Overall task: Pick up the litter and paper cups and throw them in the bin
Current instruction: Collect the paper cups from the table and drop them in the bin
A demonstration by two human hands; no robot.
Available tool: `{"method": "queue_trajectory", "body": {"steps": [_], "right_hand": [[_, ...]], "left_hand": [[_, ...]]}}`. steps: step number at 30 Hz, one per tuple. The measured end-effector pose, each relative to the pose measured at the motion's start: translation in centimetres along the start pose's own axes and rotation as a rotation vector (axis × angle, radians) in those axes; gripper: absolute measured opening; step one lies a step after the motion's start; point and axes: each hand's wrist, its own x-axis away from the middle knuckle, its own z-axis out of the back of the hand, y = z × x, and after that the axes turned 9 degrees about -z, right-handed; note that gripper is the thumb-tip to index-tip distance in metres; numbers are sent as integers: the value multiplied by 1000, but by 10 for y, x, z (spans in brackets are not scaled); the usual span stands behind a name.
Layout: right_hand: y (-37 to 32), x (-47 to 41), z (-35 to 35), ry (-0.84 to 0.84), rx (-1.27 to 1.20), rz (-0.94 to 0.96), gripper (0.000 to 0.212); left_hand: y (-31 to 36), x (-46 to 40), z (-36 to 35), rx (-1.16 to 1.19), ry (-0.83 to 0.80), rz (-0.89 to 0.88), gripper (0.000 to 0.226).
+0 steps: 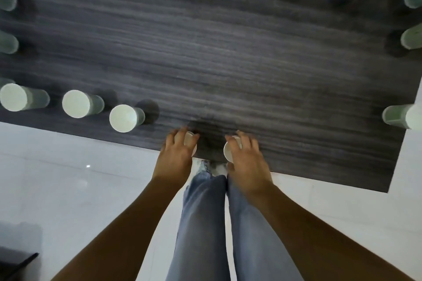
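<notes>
Your fingers are hiding most of both paper cups, your left hand (177, 152) curling round one cup (189, 141) and your right hand (245, 157) gripping another (229, 151), mouth tilting toward you, above the dark rug's (228, 64) near edge.

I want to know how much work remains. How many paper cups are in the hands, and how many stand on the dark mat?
Cups in hands: 2, one in the left hand, one in the right hand.
Cups standing on the mat: 13 clearly seen, for example this one; the picture's edges may hide more.
Total: 15.
</notes>
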Motion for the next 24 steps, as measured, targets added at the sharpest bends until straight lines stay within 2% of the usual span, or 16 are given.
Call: {"method": "queue_trajectory", "body": {"steps": [10, 14, 24], "right_hand": [[3, 55, 51, 32, -146, -169, 71], [0, 94, 74, 104, -246, -271, 67], [-17, 199, 95, 315, -511, -501, 61]], "left_hand": [[44, 6, 59, 7, -124, -121, 59], [72, 12, 98, -31, -115, -227, 60], [138, 54, 165, -182, -220, -522, 64]]}}
